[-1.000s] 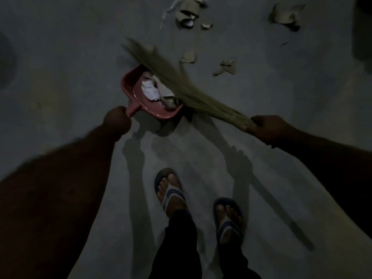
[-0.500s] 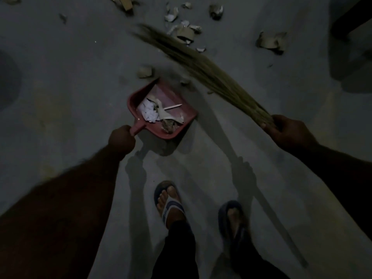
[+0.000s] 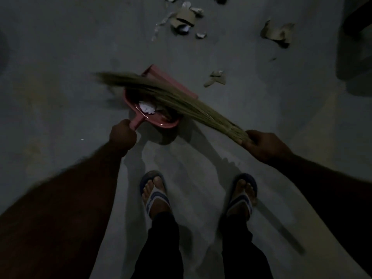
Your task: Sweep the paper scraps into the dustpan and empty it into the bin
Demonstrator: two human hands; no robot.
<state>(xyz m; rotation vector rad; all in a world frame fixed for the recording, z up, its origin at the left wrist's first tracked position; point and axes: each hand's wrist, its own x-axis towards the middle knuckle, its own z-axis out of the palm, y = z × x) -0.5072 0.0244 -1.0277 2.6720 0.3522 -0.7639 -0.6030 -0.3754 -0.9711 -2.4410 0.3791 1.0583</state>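
Broom now down across the dustpan, base gripped by right hand; left hand clenched on dustpan handle.

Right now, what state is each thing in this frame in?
dustpan: held by its handle, partly filled.
scraps in dustpan: collected, partly hidden by bristles.
broom: bristles lying across the dustpan, tips blurred by motion.
left hand: grips the dustpan handle.
right hand: grips the broom's bound end.
floor scraps: loose on the floor beyond the dustpan, unswept.
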